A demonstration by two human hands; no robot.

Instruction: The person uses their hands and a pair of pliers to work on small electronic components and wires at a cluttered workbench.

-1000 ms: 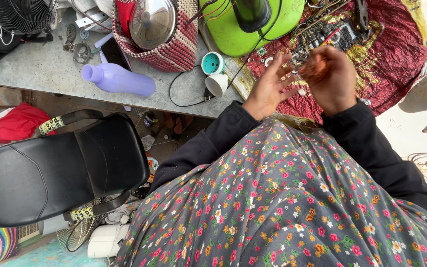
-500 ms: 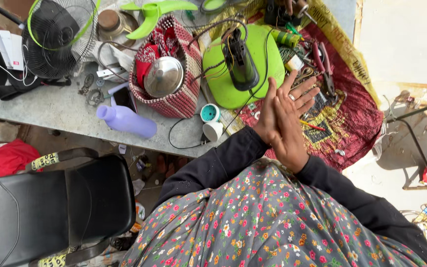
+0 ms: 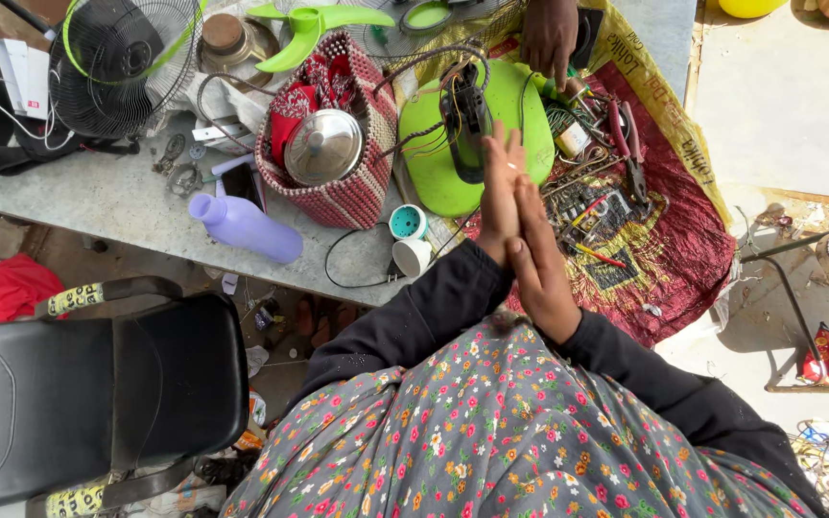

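1. Left hand (image 3: pixel 499 197) and right hand (image 3: pixel 539 264): pressed flat palm to palm, fingers straight, holding nothing.
2. Green fan base (image 3: pixel 515 110): on the table (image 3: pixel 98 197), just beyond the fingertips.
3. Another person's hand (image 3: pixel 549 36): at the far edge.

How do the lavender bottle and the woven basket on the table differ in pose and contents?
The lavender bottle lies on its side on the grey table; the woven basket stands upright. The bottle is closed, plain and one colour; the basket is open-topped, patterned red and white, and holds a round metal lid and red cloth. Both sit near the table's front edge, and neither the left hand nor the right hand touches them.
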